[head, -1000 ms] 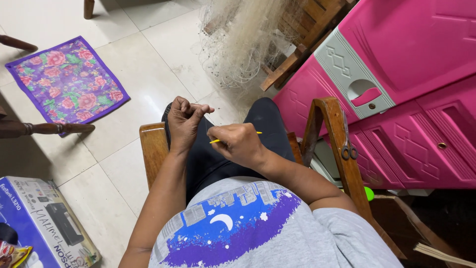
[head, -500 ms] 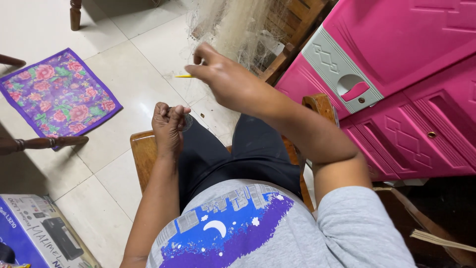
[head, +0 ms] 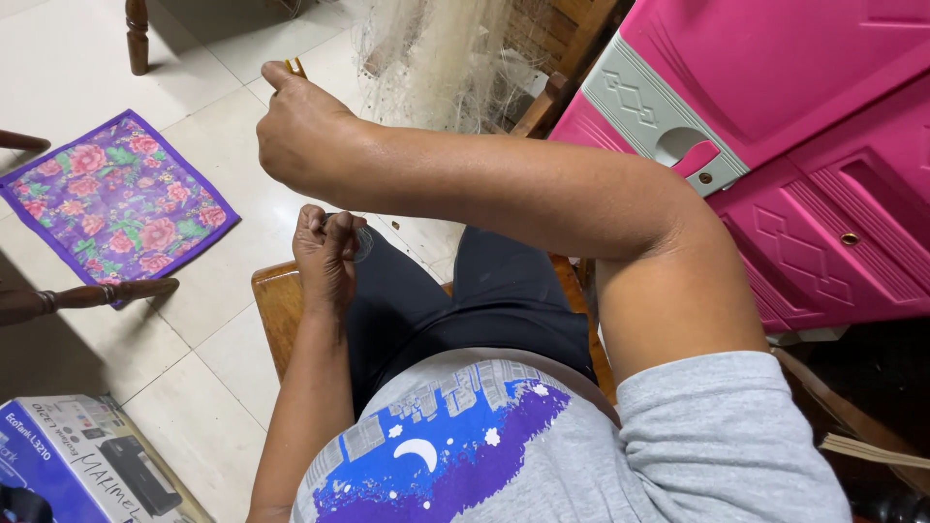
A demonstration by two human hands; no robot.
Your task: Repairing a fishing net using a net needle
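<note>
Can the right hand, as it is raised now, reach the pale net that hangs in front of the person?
Probably yes. The right hand is lifted forward, pinching a small yellow tool, and the pale net hangs just beyond it with only bare floor between. The left hand stays low at the knee, out of the way.

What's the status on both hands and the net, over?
Right hand raised, grip shut on yellow needle. Left hand low at lap, pinching thin netting. Pale net hangs ahead; nothing in the way.
</note>
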